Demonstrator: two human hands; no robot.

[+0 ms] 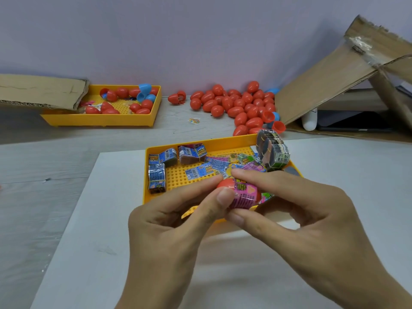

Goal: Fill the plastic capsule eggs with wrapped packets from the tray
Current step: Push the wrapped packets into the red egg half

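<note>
My left hand holds a red capsule egg half between thumb and fingers, just above the near yellow tray. A pink wrapped packet sits in the egg's opening, and my right hand pinches it between thumb and index finger. On the tray lie several blue wrapped packets and flat printed wrappers. A banded stack of packets stands on the tray's far right corner.
A pile of several red eggs lies on the floor at the back. A second yellow tray with red and blue eggs sits at back left, partly under cardboard. An open cardboard box stands at right.
</note>
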